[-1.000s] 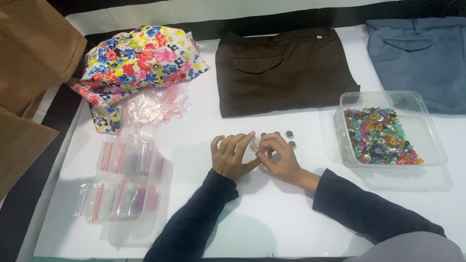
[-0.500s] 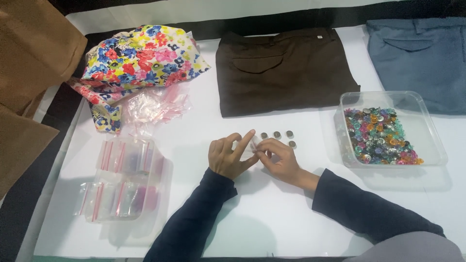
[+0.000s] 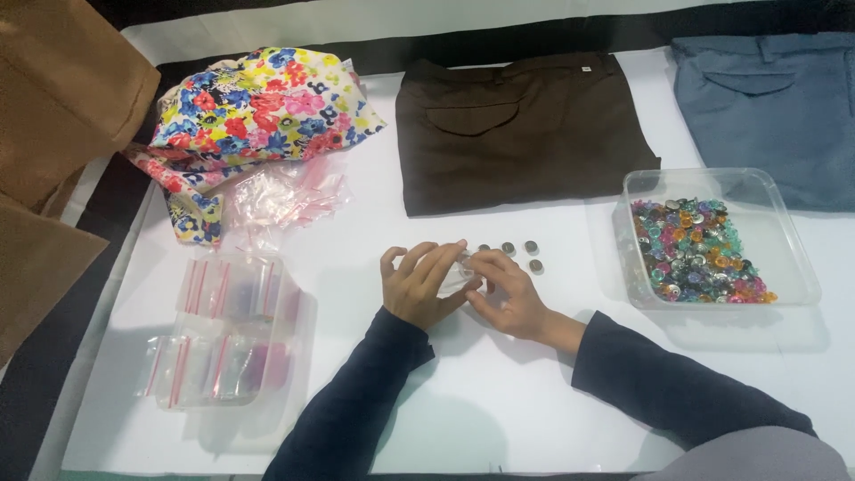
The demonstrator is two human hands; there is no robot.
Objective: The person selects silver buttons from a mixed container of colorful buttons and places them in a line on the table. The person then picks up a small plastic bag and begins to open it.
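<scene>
At the far left edge lay folded brown cloth, partly off the white table. Next to it sat a bunched floral fabric in yellow, red and blue, with a heap of clear zip bags with red seal strips touching its lower edge. Below those, near the table's left front, stood a clear plastic tub holding more flat zip bags with red strips, some showing pink contents.

At the centre, the left hand and the right hand met, both in dark sleeves. Their fingertips pinched a small clear bag between them, the left fingers curled over its top and the right thumb and fingers closed on its right side. Just beyond the right hand, a few small round dark buttons lay loose on the table in a short row. Behind them rested folded dark brown trousers.

To the right stood a clear rectangular container holding a pile of small colourful buttons, teal, pink, orange and silver. Folded blue-grey trousers lay at the far right corner.
</scene>
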